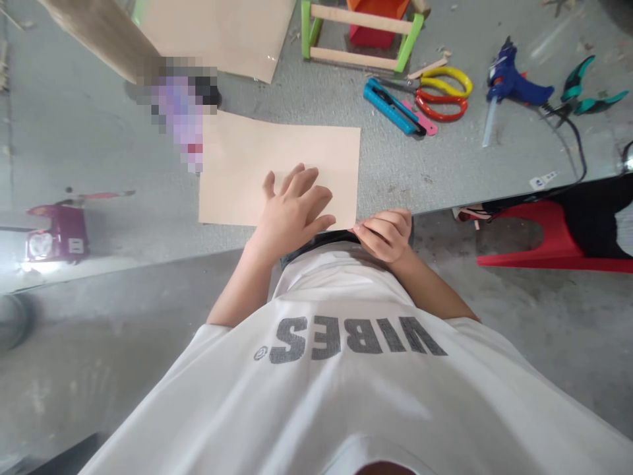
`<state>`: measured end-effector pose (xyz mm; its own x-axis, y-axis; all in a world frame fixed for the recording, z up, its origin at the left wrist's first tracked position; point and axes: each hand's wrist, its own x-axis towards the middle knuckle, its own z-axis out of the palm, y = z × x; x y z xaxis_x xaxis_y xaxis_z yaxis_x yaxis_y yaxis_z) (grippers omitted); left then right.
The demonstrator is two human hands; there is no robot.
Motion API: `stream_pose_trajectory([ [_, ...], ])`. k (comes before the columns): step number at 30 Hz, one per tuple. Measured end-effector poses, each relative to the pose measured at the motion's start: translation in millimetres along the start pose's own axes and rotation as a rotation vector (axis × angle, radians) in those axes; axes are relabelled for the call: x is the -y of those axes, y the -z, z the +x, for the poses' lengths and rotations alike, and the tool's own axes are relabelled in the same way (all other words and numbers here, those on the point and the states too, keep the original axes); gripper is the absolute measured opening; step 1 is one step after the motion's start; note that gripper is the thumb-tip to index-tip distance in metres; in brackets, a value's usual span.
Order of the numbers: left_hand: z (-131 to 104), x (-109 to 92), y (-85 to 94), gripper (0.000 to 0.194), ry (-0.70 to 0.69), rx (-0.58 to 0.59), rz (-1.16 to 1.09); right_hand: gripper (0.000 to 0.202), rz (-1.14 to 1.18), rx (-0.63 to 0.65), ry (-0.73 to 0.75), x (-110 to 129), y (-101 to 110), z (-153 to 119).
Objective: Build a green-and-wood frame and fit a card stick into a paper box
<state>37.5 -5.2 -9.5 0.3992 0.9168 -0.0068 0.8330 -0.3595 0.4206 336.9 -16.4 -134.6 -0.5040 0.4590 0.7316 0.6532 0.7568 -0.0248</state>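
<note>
A beige sheet of paper (232,165) lies at the table's near edge, in front of my body. My left hand (294,208) rests on it, palm down with the fingers spread. At the sheet's near right corner, my right hand (386,234) has its fingers curled, thumb and forefinger pinching the edge. Beyond the paper to the right are a blue utility knife (390,109) and scissors with one yellow and one red handle (442,99). A small pink piece (428,125) shows beside the knife.
A green-and-wood frame (361,59) stands at the back near a red-orange container (378,26). Another beige sheet (217,33) lies back left. On the right are a blue glue gun (519,86) and teal-handled pliers (576,99). A red stool (534,231) stands below the edge.
</note>
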Motion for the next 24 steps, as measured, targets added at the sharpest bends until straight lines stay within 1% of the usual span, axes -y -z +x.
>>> stream_pose_trajectory([
  [1,0,0,-0.1,0.038,0.000,-0.002,0.000,0.014,0.012,0.022,-0.004,0,2,2],
  [2,0,0,-0.2,0.037,0.000,-0.005,-0.001,0.016,0.024,0.016,0.005,-1,3,4],
  [4,0,1,-0.5,0.037,-0.002,-0.007,-0.006,0.021,0.039,-0.048,0.038,-1,5,10],
  [6,0,1,-0.6,0.037,-0.003,-0.009,-0.013,0.023,0.054,-0.071,0.041,0,7,14],
  [10,0,0,0.2,0.036,-0.001,-0.011,-0.019,0.023,0.095,-0.009,0.007,0,11,19],
  [14,0,-1,2.0,0.037,0.001,0.007,-0.015,0.027,0.134,-0.097,0.079,0,14,28],
  [17,0,-2,3.5,0.037,0.003,0.019,-0.012,0.029,0.132,-0.131,0.141,3,19,42],
  [20,0,-3,5.1,0.036,0.005,0.033,-0.009,0.024,0.081,-0.178,0.223,7,26,60],
  [22,0,-5,6.3,0.035,0.011,0.041,-0.007,0.022,0.060,-0.187,0.255,10,32,70],
  [24,0,-6,7.5,0.034,0.018,0.046,-0.005,0.021,0.045,-0.165,0.267,12,36,77],
])
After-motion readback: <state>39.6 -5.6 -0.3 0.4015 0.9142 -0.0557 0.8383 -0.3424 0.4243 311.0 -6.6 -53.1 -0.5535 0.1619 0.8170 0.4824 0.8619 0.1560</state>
